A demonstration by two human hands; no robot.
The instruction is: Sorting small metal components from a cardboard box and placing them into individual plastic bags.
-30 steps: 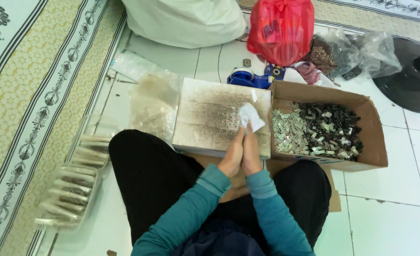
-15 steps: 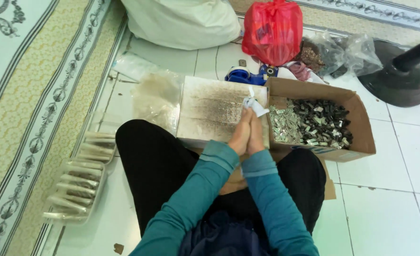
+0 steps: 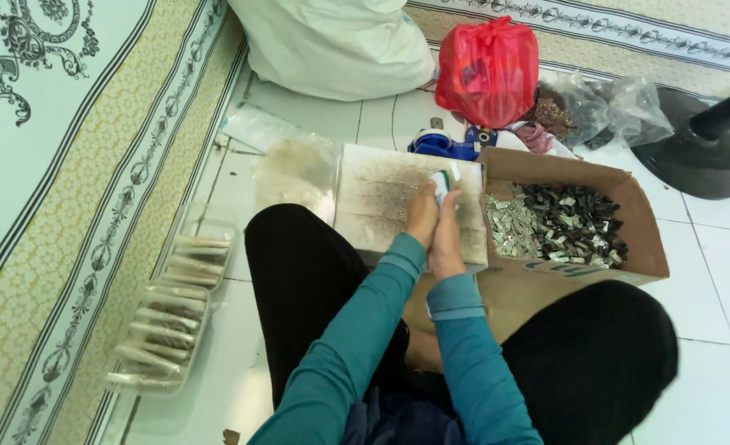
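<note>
My left hand (image 3: 420, 216) and my right hand (image 3: 447, 233) are pressed together over a flat whitish board (image 3: 377, 198) dusted with dark specks. Between the fingertips they pinch a small white packet (image 3: 442, 183). Both arms wear teal sleeves, and my legs in black trousers lie folded below the board. Right of the hands stands an open cardboard box (image 3: 633, 218) holding several small silvery and dark packets (image 3: 554, 227).
A clear plastic tray (image 3: 171, 317) of rolled items lies on the tiles at my left knee. A red plastic bag (image 3: 487, 70), a white sack (image 3: 332, 41), clear bags (image 3: 608, 103), a blue tape dispenser (image 3: 439, 144) and a black fan base (image 3: 699, 152) stand behind. Patterned carpet (image 3: 60, 173) runs along the left.
The camera has tilted and shifted, so the scene sits lower in view. Both hands stay pressed together on the white packet, now slightly lower over the board.
</note>
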